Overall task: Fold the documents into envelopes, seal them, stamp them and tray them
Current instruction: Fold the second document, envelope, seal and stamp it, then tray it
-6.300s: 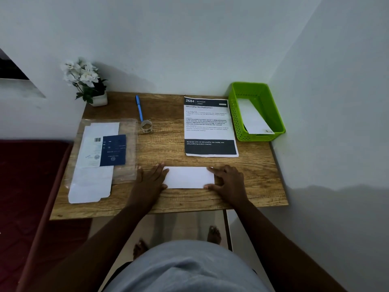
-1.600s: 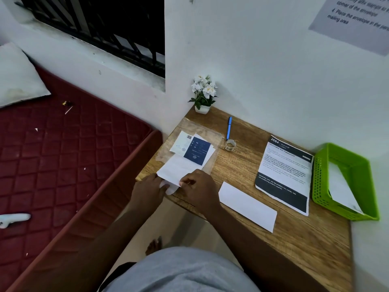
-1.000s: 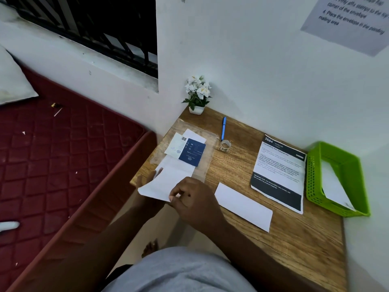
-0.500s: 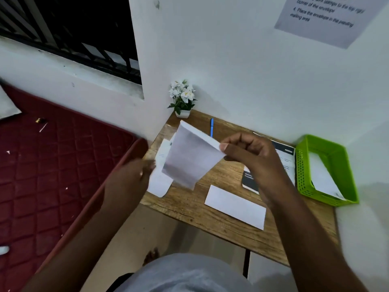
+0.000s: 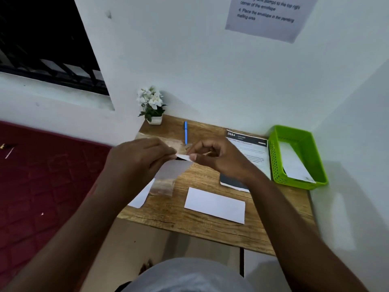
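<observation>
Lifted off the desk (image 5: 210, 230), envelope (image 5: 172, 168) now hangs pinched between left hand (image 5: 136, 163) and right hand (image 5: 219, 159).

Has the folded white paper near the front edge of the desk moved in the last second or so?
No. The folded white paper lies where it did, left of the green plastic basket.

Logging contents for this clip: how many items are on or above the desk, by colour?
White: 5 - held envelope, envelope at the desk's left edge, folded sheet, envelope in the tray, flower pot
Green: 1 - tray
Blue: 1 - pen
Black and white: 1 - printed document
Clear: 1 - plastic sleeve
Total: 9
</observation>
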